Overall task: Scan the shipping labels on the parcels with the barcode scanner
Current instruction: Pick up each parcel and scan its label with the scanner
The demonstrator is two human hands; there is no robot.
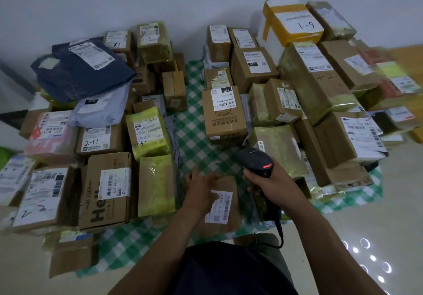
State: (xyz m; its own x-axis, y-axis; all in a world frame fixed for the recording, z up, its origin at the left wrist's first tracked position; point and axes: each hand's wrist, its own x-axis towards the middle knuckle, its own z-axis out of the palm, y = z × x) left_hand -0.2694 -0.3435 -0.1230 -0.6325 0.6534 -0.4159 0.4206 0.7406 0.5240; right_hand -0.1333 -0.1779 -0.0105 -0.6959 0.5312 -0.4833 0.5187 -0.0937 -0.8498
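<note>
A small brown parcel [225, 205] lies on the green checked cloth [201, 139] just in front of me, its white shipping label [219, 206] facing up. My left hand [202, 188] rests on the parcel's left side, fingers spread, thumb on the label's edge. My right hand [266, 181] grips a black barcode scanner [256, 161] with a lit red window, held above and right of the parcel, its head aimed away from me. The scanner's black cable [279, 230] hangs down towards my lap.
Many labelled cardboard boxes and bags crowd the cloth: a "Hello" box [106, 189] and yellow-green bags [156, 185] on the left, a brown box [223, 116] ahead, taller stacks [320, 84] on the right. A strip of bare cloth runs down the middle. Glossy floor [377, 237] lies right.
</note>
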